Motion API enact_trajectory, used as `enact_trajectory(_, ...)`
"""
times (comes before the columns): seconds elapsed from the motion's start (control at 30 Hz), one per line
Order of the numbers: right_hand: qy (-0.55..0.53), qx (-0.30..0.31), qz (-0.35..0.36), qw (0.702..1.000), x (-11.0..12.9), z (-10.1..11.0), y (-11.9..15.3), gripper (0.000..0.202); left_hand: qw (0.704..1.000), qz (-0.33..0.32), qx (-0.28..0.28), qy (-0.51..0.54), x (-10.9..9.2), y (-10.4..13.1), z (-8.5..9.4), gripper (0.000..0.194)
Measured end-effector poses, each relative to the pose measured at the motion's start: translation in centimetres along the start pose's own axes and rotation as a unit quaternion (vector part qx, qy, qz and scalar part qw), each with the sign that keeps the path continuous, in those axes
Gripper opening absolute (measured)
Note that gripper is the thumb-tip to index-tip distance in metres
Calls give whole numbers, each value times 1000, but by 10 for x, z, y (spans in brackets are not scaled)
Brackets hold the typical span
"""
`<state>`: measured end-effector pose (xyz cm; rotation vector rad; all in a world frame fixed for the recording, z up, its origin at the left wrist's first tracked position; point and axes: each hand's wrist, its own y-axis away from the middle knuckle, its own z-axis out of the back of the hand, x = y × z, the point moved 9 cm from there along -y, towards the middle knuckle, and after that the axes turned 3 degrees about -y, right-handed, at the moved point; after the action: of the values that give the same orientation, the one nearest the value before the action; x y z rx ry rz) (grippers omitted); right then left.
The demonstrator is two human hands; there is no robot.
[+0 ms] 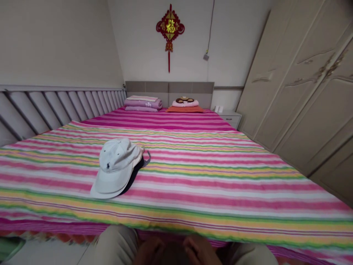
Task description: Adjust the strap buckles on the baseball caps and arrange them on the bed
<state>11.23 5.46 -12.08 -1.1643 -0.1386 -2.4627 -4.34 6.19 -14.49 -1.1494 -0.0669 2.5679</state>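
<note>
At the bottom edge, in shadow between my knees, are my left hand (150, 250) and my right hand (200, 251). Their fingers curl inward around a dark brown, rounded thing (175, 254), cut off by the frame; its kind is too dim to tell. On the striped bedspread (209, 191), ahead and to the left of my hands, lies a white baseball cap (116, 158) with a small dark logo. Its brim points toward me. Beneath it a dark cap brim (134, 176) sticks out, with a grey strap (147, 158) at the back.
Folded purple bedding (143, 104) and a pink pillow on an orange cloth (184, 109) rest by the headboard (190, 88). A metal railing (68, 106) runs along the left. A nightstand (231, 118) and tall wardrobe (298, 81) stand at right.
</note>
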Motion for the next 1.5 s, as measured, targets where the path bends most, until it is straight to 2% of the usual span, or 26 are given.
enact_trajectory(0.07, -66, -33, -13, 997, 13, 24, 1, 20, 1000, -2, 5, 7, -14, -5, 17, 36)
enact_trajectory(0.17, -176, -72, -31, 981, 25, 52, 1, 27, 999, 26, -19, 33, -29, -15, 43, 34)
enact_trajectory(0.23, -238, -112, -56, 963, 25, 71, 1, 34, 996, 53, -41, 53, -36, -23, 61, 32)
enact_trajectory(0.33, -312, -209, -84, 923, 25, 109, 0, 42, 988, 85, -90, 93, -47, -37, 92, 34)
enact_trajectory(0.43, -355, -263, -73, 894, 34, 141, -8, 45, 970, 139, -153, 131, -53, -49, 122, 38)
enact_trajectory(0.57, -386, -301, -29, 872, 49, 163, -22, 46, 964, 135, -189, 132, -71, -64, 143, 43)
enact_trajectory(0.77, -437, -322, -26, 840, 51, 163, -32, 49, 960, 129, -200, 149, -81, -79, 150, 48)
enact_trajectory(1.07, -429, -356, -22, 830, 54, 176, -33, 48, 953, 131, -212, 173, -85, -89, 161, 58)
enact_trajectory(1.5, -419, -367, -23, 830, 48, 173, -29, 47, 941, 167, -179, 235, -75, -86, 148, 65)
